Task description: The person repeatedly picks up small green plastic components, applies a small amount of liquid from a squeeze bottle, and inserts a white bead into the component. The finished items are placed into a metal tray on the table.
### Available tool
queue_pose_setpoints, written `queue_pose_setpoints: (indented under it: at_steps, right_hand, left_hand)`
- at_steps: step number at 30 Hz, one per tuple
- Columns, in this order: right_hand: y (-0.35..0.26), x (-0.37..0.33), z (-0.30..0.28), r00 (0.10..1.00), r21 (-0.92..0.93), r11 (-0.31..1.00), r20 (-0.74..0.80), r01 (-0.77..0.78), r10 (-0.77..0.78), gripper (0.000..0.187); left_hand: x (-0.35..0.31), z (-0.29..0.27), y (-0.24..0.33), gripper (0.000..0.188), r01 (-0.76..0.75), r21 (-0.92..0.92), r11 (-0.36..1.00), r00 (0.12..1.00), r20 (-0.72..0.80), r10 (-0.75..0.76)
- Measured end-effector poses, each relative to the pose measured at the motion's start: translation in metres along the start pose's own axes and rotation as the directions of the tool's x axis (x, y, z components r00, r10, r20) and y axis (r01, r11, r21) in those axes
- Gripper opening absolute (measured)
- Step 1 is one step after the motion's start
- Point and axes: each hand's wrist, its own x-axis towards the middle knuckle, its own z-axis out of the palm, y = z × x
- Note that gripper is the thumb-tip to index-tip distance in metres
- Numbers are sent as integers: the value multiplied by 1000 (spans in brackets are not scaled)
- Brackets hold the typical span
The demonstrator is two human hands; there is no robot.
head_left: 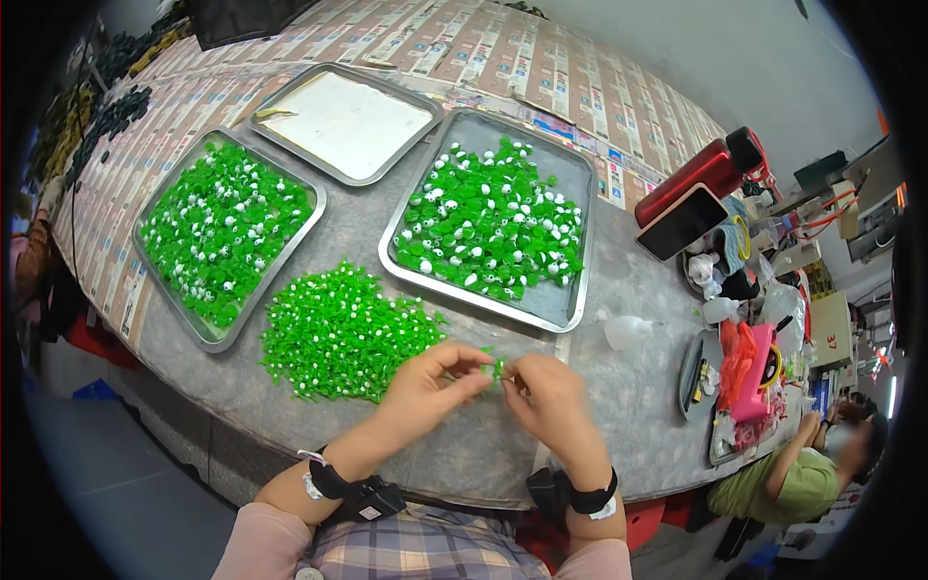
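The grey counter [435,474] curves along its near edge, close to the person's waist. A strip of its mottled top lies between that edge and the hands, and more of it opens right of them, as far as a translucent white squeeze bottle [630,333]. On the left, a heaped pile of small green pieces [338,333] sits close against the left metal tray [272,275], leaving a narrow gap; the right metal tray [551,155] stands just beyond the hands. A third tray with a white bottom [353,121] sits between and behind these two.

The pile is a dense tangle of slim, glossy green bits with white dots. Both nearer trays hold rounder green pieces with white, eye-like balls, loosely layered inside raised, shiny rims. Patterned printed sheeting [454,39] covers the far counter. Near the right edge stand a red metal bottle [691,179] and a dark-screened phone [681,222].

The right hand [551,391] pinches a tiny green piece [499,369] between thumb and forefinger, over the counter right of the pile. The left hand [425,387] meets it there, thumb and forefinger curved close together; whether they grip the piece is too small to tell.
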Motion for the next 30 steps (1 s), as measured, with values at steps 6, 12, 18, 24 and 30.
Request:
queue_pose_setpoints:
  at_steps: [6, 12, 18, 24, 30]
  right_hand:
    - [-7, -1, -6, 994, 63, 993, -55, 96, -93, 11]
    - [55, -31, -55, 648, 198, 941, -685, -273, 332, 14]
    - [110, -35, -46, 659, 241, 877, -585, -415, 473, 32]
    - [81, -22, -39, 722, 605, 770, -440, -200, 534, 37]
    - [11, -19, -46, 727, 605, 796, -534, -27, 431, 57]
  left_hand:
    - [-1, 3, -1, 16, 128, 12, 992, 991, 48, -129]
    - [-2, -5, 0, 16, 72, -111, 991, 997, 43, -67]
    - [0, -2, 2, 14, 127, -291, 948, 991, 69, -112]
    - [1, -6, 5, 16, 256, -436, 863, 966, 99, -237]
    - [1, -11, -4, 13, 257, -579, 774, 966, 135, -220]
